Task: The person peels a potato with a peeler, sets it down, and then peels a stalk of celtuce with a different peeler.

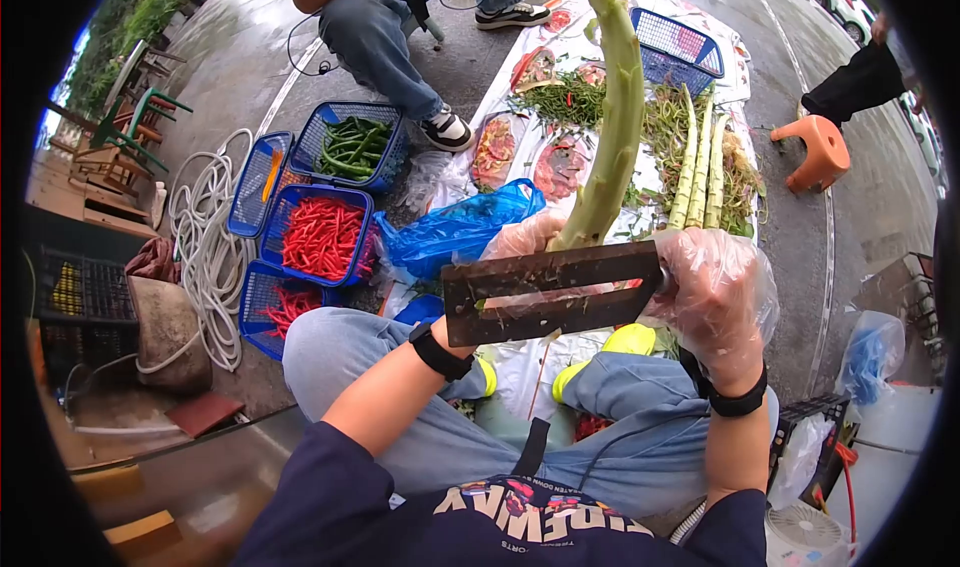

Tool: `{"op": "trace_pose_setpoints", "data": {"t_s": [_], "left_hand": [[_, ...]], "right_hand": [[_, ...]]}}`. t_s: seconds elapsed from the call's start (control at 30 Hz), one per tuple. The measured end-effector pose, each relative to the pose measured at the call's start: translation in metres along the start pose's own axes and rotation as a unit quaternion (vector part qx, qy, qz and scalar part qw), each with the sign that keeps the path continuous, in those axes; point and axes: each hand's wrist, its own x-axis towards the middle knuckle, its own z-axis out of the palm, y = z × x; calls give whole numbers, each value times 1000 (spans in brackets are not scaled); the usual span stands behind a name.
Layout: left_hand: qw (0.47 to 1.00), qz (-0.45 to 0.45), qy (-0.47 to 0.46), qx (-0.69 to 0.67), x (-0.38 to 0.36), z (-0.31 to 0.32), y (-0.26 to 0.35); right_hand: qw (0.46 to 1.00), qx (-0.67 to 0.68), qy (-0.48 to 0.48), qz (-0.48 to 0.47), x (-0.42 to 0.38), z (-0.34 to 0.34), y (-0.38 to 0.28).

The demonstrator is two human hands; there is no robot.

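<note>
Stalk (pixel 612 127) — long, pale green — stands upright from the gloved left hand (pixel 525 239) gripping its base; right hand (pixel 715 292) (also gloved) clasps the cleaver (pixel 550 292), blade crosswise against that base.

Baskets (pixel 322 232) lie left of the mat (pixel 560 157); stool (pixel 820 152) right.

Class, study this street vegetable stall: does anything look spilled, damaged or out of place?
Mostly orderly. One oddity: the orange stool lies tipped on its side on the wet pavement. The left hand holds a long green stalk upright; the right hand holds a cleaver flat against it.
</note>
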Motion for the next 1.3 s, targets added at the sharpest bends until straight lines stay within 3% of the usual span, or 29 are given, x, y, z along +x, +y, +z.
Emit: {"op": "trace_pose_setpoints", "data": {"t_s": [0.03,0.07,0.13,0.2,0.33,0.5,0.53,0.6,0.8,1.0,1.07,1.2,1.3], "left_hand": [[999,-9,-5,34,-2,-7,-3],[988,-1,12,157,-5,-10,-8],[915,25,51,400,-1,15,20],[951,-42,28,305,2,17,15],[958,-36,-12,285,1,15,6],[965,0,-67,254,4,6,5],[965,-4,-66,254,4,6,6],[972,-93,-38,211,1,7,9],[975,-102,-12,196,-1,20,10],[953,-111,-8,281,1,16,10],[954,-121,-23,274,1,21,14],[957,-139,-18,255,0,23,13],[971,-117,13,209,2,25,15]], "right_hand": [[999,20,15,37,1,-3,0],[996,39,31,75,2,-7,0],[993,23,73,90,5,-11,1],[989,1,77,127,5,-9,3],[990,-46,56,124,4,-9,5],[993,-2,34,116,0,-5,7],[993,-2,41,110,-1,-4,8],[995,-11,46,85,-5,-1,10],[990,-63,14,124,-7,3,10],[988,-52,39,142,-6,5,10],[980,-34,92,174,-6,6,15],[985,-82,47,144,-16,8,22],[990,-1,15,137,-8,1,10]]}}
